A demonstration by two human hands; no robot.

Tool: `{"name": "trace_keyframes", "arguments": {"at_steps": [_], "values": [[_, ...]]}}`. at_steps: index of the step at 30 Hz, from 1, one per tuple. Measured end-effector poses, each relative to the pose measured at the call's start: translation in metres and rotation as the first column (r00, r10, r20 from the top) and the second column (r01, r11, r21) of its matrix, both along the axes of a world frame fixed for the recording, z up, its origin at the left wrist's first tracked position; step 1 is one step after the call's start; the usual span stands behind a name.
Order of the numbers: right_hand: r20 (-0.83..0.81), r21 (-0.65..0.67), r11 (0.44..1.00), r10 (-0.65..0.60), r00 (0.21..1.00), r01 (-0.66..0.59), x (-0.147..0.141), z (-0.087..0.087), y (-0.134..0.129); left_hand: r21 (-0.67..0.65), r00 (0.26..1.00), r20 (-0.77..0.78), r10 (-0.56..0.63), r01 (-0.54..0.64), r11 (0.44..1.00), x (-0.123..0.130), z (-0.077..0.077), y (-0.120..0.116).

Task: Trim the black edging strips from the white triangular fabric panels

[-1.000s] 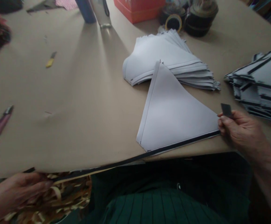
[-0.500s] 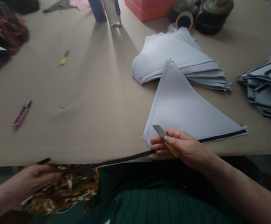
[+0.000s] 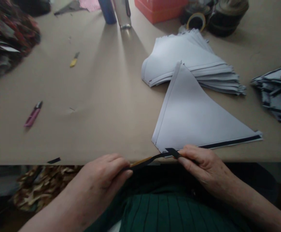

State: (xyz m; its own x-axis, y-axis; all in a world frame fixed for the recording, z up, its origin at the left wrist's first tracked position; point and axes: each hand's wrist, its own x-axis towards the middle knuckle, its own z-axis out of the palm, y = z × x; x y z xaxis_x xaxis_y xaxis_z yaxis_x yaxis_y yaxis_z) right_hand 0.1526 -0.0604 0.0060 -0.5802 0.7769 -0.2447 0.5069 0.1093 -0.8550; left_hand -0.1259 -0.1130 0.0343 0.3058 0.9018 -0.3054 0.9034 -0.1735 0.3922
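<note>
A black adhesive strip (image 3: 158,156) with a yellowish backing stretches between my two hands at the table's front edge. My left hand (image 3: 106,172) pinches it on the left, thumb and fingers closed. My right hand (image 3: 200,162) grips its other end, where a short black piece sticks out past the fingertips. The knife seen earlier in this hand cannot be made out. Just beyond lies a white, roughly triangular panel (image 3: 191,112) with a black strip along its near right edge. Its near left corner is close to the held strip.
Behind the panel is a stack of white panels (image 3: 179,51); black-edged pieces (image 3: 278,93) lie at right. Pink snips (image 3: 33,114), a yellow-handled blade (image 3: 74,60) and a short black strip (image 3: 54,160) are at left. A red box (image 3: 159,11) stands at the back. Brown scraps (image 3: 43,187) are below the table edge.
My left hand has moved right and up from the brown scraps, along the strip. My right hand has turned and closed on the strip's end; the yellow-handled knife no longer shows in it.
</note>
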Motion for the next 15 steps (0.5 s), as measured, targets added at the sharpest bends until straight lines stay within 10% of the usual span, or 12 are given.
{"name": "trace_keyframes", "arguments": {"at_steps": [6,15], "values": [[0.137,-0.017,1.0,-0.007,0.991,0.009,-0.01,-0.01,-0.008,-0.102,0.972,-0.216,-0.091,0.07,0.992,0.06,-0.007,0.021],[0.37,0.173,0.981,0.012,0.929,-0.082,-0.022,-0.015,-0.012,-0.066,0.969,-0.223,-0.104,0.092,0.994,0.071,-0.017,0.03]]}}
